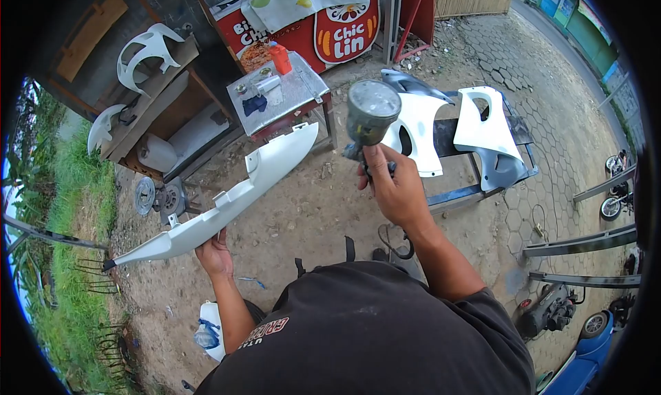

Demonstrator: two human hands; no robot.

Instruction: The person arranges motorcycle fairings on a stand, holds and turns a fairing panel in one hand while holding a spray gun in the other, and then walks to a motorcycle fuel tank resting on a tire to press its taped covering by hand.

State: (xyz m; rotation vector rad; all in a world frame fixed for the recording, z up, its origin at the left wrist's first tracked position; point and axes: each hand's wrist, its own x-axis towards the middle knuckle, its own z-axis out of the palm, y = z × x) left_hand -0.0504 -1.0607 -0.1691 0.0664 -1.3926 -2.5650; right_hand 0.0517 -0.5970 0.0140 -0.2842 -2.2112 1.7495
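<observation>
Dark shirt (pixel 385 326) nearest, our right fingers (pixel 377 164) curl round a spray gun (pixel 372 114), left fingers (pixel 219 241) grip a white panel (pixel 237 206). Spraying seems in hand, needing steady spacing.

Long, slanting white panel (pixel 237 206) and upright spray gun (pixel 372 123)

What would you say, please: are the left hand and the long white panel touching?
Touching. The head view shows the left hand at the lower edge of the long white panel, its fingers against it.
</observation>
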